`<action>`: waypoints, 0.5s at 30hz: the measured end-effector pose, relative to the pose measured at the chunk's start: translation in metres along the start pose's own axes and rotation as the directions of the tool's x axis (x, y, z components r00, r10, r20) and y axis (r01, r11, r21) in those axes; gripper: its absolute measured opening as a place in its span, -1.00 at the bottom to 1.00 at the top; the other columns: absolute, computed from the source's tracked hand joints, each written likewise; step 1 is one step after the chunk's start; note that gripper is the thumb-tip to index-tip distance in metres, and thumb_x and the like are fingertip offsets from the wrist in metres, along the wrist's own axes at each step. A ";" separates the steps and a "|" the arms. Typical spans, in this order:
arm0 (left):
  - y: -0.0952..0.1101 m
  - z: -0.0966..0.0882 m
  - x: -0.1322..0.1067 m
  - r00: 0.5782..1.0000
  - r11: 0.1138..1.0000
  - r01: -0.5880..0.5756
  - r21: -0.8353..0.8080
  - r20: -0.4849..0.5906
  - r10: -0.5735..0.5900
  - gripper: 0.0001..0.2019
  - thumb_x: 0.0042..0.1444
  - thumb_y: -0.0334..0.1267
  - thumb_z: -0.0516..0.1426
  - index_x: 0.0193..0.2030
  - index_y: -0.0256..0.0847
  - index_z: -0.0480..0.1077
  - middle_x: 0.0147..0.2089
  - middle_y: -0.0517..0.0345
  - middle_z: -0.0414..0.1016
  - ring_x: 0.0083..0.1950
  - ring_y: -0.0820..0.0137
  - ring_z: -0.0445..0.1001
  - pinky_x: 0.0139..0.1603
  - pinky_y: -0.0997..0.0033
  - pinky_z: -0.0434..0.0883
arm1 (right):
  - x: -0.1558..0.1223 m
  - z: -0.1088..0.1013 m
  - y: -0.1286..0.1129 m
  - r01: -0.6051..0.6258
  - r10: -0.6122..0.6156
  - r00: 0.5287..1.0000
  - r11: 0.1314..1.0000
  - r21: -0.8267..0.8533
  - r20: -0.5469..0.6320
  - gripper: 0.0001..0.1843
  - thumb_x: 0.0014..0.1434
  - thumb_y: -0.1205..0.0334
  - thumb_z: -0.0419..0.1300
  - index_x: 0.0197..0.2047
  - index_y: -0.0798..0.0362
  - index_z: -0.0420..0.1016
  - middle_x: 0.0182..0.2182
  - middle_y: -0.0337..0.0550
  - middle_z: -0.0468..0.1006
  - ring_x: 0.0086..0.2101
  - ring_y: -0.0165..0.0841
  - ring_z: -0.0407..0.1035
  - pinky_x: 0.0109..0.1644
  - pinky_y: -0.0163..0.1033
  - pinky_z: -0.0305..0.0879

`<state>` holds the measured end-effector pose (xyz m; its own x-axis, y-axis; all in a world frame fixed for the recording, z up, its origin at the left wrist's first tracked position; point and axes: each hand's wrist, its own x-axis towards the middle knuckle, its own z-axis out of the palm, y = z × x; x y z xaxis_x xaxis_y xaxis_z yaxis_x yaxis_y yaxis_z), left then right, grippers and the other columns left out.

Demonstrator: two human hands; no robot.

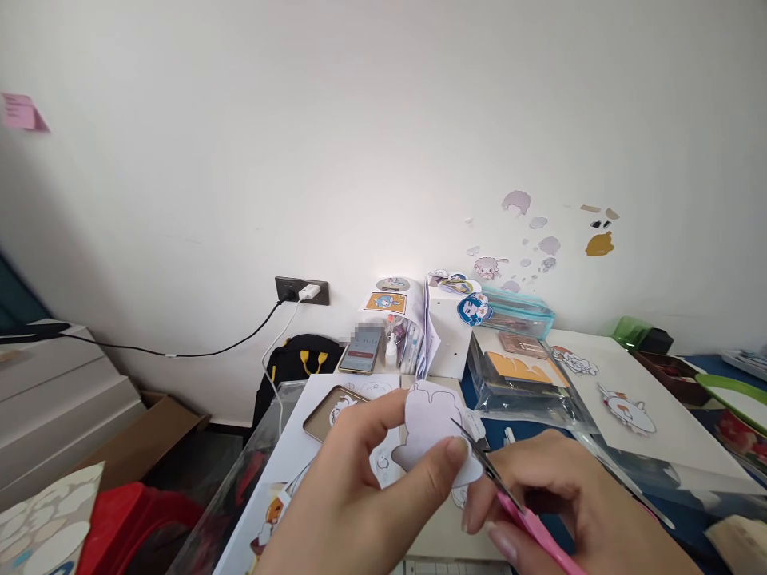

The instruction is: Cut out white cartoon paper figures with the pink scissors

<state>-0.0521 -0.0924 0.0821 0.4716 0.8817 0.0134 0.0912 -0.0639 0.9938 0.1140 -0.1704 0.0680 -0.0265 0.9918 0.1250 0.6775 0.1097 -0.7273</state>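
Observation:
My left hand (pixel 353 495) pinches a white paper cut-out (pixel 432 427) between thumb and fingers, holding it up over the desk. My right hand (pixel 569 511) grips pink-handled scissors (pixel 509 499). Their blades meet the right edge of the cut-out. Both hands are low in the picture, close together.
A white sheet with printed cartoon figures (pixel 288 479) lies under the hands. Behind stand a phone (pixel 361 351), a white box (pixel 452 327), clear plastic bags with orange paper (pixel 521 371) and a pencil case (pixel 515 315). Stickers dot the wall. A red stool (pixel 132 519) and cardboard sit at left.

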 end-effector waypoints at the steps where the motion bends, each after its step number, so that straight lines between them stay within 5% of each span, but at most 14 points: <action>1: -0.001 -0.001 0.000 1.000 1.000 0.005 0.009 0.009 -0.006 -0.71 -0.03 -0.03 0.23 -0.20 -0.11 0.48 -0.18 0.10 0.58 -0.05 0.07 0.47 0.05 0.11 0.28 | 0.000 0.000 -0.001 0.002 -0.002 1.000 1.000 -0.013 -0.004 -0.73 -0.07 0.45 0.15 -0.43 -0.08 0.60 -0.67 -0.31 0.44 -0.60 -0.40 0.34 -0.57 -0.43 0.19; 15: 0.004 -0.002 0.001 0.999 1.000 -0.001 0.008 0.054 0.000 -0.69 -0.04 -0.10 0.22 -0.17 -0.20 0.53 -0.20 -0.01 0.57 -0.08 0.04 0.46 -0.11 0.20 0.42 | 0.003 0.000 0.001 0.008 -0.005 1.000 0.985 -0.170 0.023 -0.79 -0.06 0.41 0.13 -0.45 -0.05 0.57 -0.69 -0.32 0.42 -0.61 -0.41 0.29 -0.58 -0.39 0.15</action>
<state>-0.0529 -0.0912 0.0863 0.5179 0.8554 0.0079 0.0977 -0.0684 0.9929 0.1148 -0.1676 0.0672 -0.0464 0.9925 0.1129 0.7926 0.1054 -0.6006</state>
